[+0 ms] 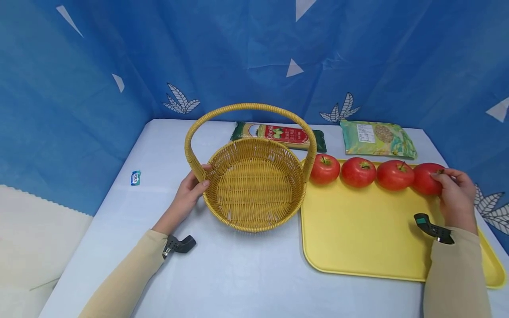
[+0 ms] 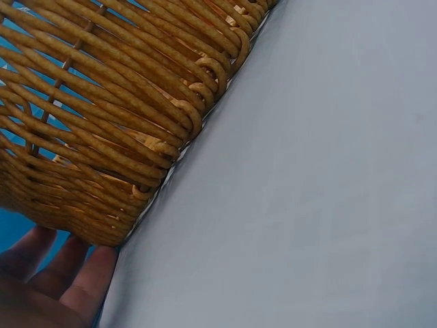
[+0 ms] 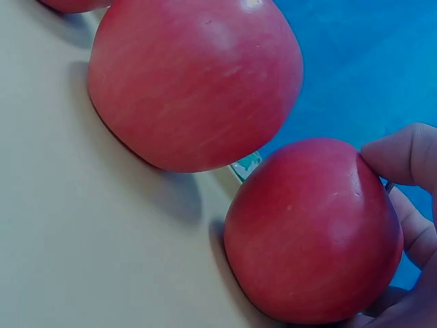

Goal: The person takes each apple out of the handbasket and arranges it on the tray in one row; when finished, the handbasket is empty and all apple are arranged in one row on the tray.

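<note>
A round yellow wicker basket [image 1: 254, 190] with a tall arched handle stands on the table. At its left side my left hand [image 1: 193, 190] holds the rim by the foot of the handle, thumb on the rim; in the left wrist view, fingers [image 2: 92, 283] touch the woven wall. Several red apples line the far edge of a yellow tray [image 1: 358, 238]. My right hand [image 1: 457, 192] grips the rightmost apple [image 3: 314, 232], with the thumb on its top near the stem. A neighbouring apple [image 3: 198, 82] sits beside it, untouched by the hand.
Behind the basket lies a green and red noodle packet [image 1: 286, 136], partly hidden by the basket. A green bag [image 1: 377, 139] rests beyond the apples. One small blue-green sachet [image 1: 135, 178] is on the left of the table. A blue curtain [image 1: 238, 53] hangs at the back.
</note>
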The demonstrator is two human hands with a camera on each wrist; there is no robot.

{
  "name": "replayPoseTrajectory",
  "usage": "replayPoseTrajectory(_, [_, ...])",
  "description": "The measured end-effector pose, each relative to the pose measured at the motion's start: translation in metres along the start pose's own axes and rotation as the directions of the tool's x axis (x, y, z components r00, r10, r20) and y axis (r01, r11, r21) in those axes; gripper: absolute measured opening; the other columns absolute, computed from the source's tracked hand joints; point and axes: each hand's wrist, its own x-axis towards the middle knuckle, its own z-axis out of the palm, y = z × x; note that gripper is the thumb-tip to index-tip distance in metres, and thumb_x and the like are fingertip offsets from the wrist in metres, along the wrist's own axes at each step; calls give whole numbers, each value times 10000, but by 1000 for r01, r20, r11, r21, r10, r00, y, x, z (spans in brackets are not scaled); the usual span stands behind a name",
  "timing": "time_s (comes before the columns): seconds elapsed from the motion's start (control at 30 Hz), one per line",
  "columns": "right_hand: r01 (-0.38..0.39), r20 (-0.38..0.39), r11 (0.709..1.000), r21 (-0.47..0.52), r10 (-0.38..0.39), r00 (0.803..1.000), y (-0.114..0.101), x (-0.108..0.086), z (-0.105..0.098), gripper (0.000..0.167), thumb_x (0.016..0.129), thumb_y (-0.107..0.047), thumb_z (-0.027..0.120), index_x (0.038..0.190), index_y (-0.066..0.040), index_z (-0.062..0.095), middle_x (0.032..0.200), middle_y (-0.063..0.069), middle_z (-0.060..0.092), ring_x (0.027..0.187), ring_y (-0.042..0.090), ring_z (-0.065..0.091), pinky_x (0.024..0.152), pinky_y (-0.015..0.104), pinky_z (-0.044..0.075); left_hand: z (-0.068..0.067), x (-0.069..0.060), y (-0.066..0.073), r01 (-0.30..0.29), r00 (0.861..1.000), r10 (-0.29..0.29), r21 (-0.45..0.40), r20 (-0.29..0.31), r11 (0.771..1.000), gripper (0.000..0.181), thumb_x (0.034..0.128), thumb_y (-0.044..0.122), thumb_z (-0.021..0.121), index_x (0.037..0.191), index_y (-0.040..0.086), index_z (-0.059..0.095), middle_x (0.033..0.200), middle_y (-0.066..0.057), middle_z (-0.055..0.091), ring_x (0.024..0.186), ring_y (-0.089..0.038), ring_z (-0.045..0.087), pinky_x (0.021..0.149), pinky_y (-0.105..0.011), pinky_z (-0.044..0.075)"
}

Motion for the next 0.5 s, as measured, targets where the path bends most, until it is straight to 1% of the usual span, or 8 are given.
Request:
replayPoseTrajectory(0.23, [7, -4, 1000, -2, -7, 1000, -1, -1, 3, 390, 877, -139, 799, 1139, -278, 545, 1108, -200, 444, 1062, -20, 369, 562, 51, 464, 0, -1, 0, 1, 1000, -1, -3, 0, 1000, 483, 1021, 70, 513, 1496, 41, 429, 1582, -174, 410, 1354, -211, 473, 997, -130, 475])
replayPoseTrajectory(0.33, [3, -6, 1000, 7, -3, 1000, -2, -2, 2, 391, 879, -132, 796, 1146, -275, 549, 1114, -205, 446, 1070, -23, 362, 571, 54, 461, 0, -1, 0, -1, 1000, 1, -4, -1, 1000, 485, 1020, 63, 511, 1497, 40, 428, 1581, -176, 409, 1362, -235, 469, 995, -129, 475])
replayPoseTrajectory(0.43, [5, -7, 999, 34, -4, 1000, -1, -2, 1, 397, 882, -112, 789, 1158, -270, 553, 1121, -203, 450, 1080, -27, 358, 584, 57, 464, 0, -1, 1, -1, 1000, 1, -2, 1, 1000, 486, 1020, 70, 512, 1499, 41, 428, 1583, -175, 407, 1390, -301, 453, 994, -128, 472])
replayPoseTrajectory(0.5, [19, -4, 998, 64, -19, 1000, -1, -2, 1, 396, 886, -80, 775, 1165, -256, 557, 1131, -191, 457, 1087, -23, 364, 598, 55, 471, 0, -1, 1, 0, 1000, 0, 3, 2, 1000, 486, 1022, 82, 514, 1499, 44, 430, 1582, -174, 408, 1402, -336, 444, 993, -126, 468])
